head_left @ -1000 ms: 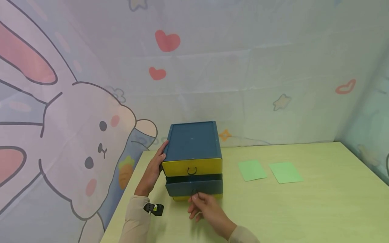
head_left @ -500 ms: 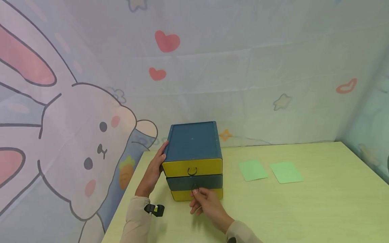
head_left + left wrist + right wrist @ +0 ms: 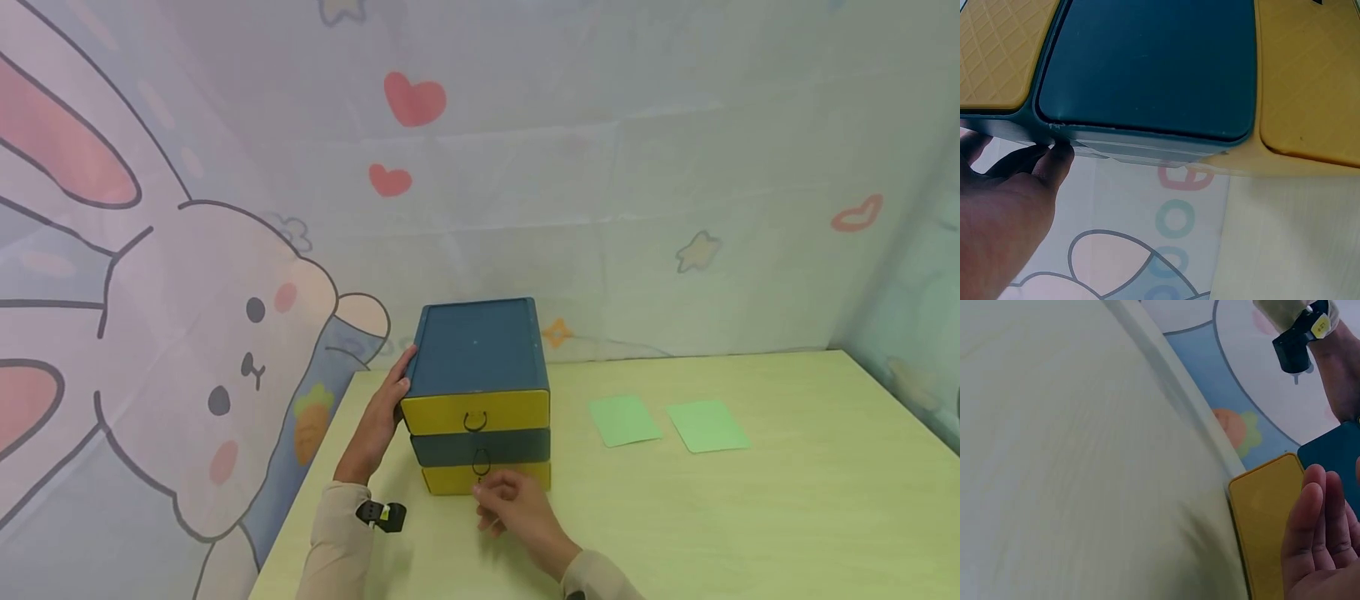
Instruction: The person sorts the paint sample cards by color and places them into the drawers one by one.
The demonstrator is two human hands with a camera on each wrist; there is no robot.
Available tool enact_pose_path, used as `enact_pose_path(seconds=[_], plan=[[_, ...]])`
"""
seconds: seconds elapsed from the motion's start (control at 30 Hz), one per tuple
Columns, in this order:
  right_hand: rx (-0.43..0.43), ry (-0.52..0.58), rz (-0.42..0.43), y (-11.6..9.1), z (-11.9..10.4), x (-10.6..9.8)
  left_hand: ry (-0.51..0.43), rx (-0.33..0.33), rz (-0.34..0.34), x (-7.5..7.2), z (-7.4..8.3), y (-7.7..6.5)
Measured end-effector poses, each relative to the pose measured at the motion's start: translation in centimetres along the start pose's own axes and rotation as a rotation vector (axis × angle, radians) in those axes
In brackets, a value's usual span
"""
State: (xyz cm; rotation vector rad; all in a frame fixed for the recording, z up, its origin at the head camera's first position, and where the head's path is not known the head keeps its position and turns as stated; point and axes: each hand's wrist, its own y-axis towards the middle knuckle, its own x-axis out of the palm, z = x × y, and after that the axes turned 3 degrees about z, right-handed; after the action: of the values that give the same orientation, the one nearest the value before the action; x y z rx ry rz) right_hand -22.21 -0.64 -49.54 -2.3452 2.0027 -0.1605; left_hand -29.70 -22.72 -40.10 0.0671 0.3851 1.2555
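Observation:
A stacked drawer unit (image 3: pixel 478 346) has a dark blue top and three drawers. The top drawer (image 3: pixel 442 414) is yellow, the middle drawer (image 3: pixel 438 448) dark blue and the bottom drawer (image 3: pixel 450 480) yellow; all stand pushed in. On the unit's left side rests my left hand (image 3: pixel 375 423), fingertips touching the casing in the left wrist view. My right hand (image 3: pixel 519 510) is in front of the bottom drawer, fingers loosely bent, covering part of its front. The middle drawer's thin ring handle (image 3: pixel 481 461) hangs free above my fingertips. Nothing visible lies between those fingers.
Two green paper squares, one nearer (image 3: pixel 625 421) and one farther right (image 3: pixel 708 426), lie on the pale table (image 3: pixel 750 517). A printed cloth (image 3: pixel 525 192) with a rabbit and hearts hangs behind and to the left. A wrist camera (image 3: pixel 382 516) sits on my left sleeve.
The middle drawer, which stood partly out, has slid back into the unit. My right hand has let go of its ring handle and moved slightly lower. My left hand has stayed in place.

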Motion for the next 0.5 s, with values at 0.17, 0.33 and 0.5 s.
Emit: enact_pose_path(seconds=[0.17, 0.33, 0.5], plan=[[0.031, -0.014, 0.035, -0.1, 0.9, 0.1, -0.005, 0.002, -0.004, -0.1, 0.0, 0.1], [0.085, -0.029, 0.085, -0.2, 1.5, 0.2, -0.006, 0.000, -0.005, -0.1, -0.1, 0.0], [0.149, -0.039, 0.098, 0.1, 1.9, 0.2, -0.008, -0.007, 0.000, 0.0, -0.1, 0.0]])
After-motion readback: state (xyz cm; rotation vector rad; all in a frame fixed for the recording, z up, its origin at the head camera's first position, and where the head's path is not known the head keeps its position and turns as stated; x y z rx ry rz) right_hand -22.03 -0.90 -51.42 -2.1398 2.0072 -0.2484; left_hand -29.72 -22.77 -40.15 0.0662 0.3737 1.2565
